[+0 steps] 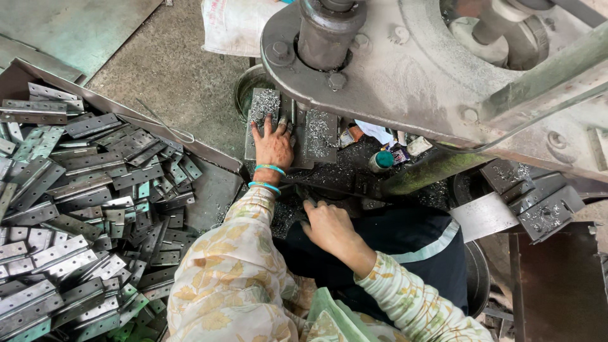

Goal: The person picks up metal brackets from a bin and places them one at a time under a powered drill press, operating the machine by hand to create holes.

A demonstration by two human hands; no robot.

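Observation:
My left hand [273, 144], with two teal bangles on the wrist, reaches forward and lies with fingers apart on the flat metal die plates [320, 133] under the dark press ram [326, 31]. The plates are strewn with bright metal chips. My right hand [328, 225] rests lower, near my lap, with its fingers curled over the dark edge of the machine bed [329, 183]. What the fingers touch there is hidden. Both arms wear floral cream sleeves.
A big heap of grey hinge plates [82, 209] fills a metal tray at my left. The heavy press frame [443, 69] overhangs the work spot. A small teal-capped bottle [380, 160] and scraps lie on the bed. Chip-covered metal blocks [538, 206] sit at the right.

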